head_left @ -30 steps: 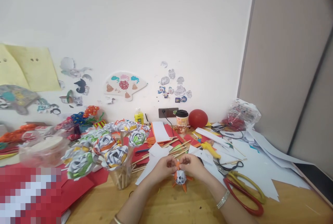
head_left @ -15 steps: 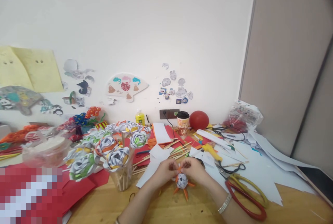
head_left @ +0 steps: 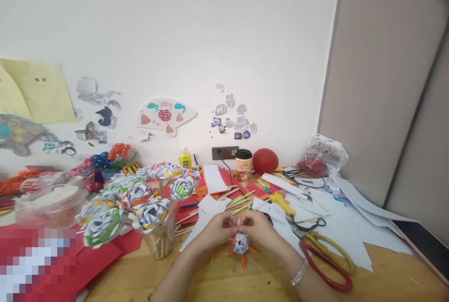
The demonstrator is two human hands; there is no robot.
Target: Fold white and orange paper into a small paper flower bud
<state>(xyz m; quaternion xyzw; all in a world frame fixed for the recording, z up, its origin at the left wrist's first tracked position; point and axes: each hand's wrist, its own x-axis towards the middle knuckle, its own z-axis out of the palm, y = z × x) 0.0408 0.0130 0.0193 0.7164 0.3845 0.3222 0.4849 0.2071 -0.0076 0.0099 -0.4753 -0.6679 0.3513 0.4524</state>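
Note:
A small folded-paper flower, with a white and grey ball-like middle and orange pointed petals, is held low over the wooden table. My left hand pinches its far side with bent fingers. Close beside it, my right hand pinches the same far edge, fingertips almost meeting the left ones. A thin white tip pokes up between the fingertips. Just what lies inside each pinch is hidden by the fingers. Several orange petals point toward me and to the sides.
Left stands a cup of finished paper flowers. Behind my hands lie wooden sticks, a yellow glue gun, a lidded coffee cup and a red balloon. Red-and-yellow-handled scissors and white paper sheets lie right.
The view has turned slightly right, so everything sits further left. Both hands keep pinching the flower, which has turned a little; its orange petals sit differently.

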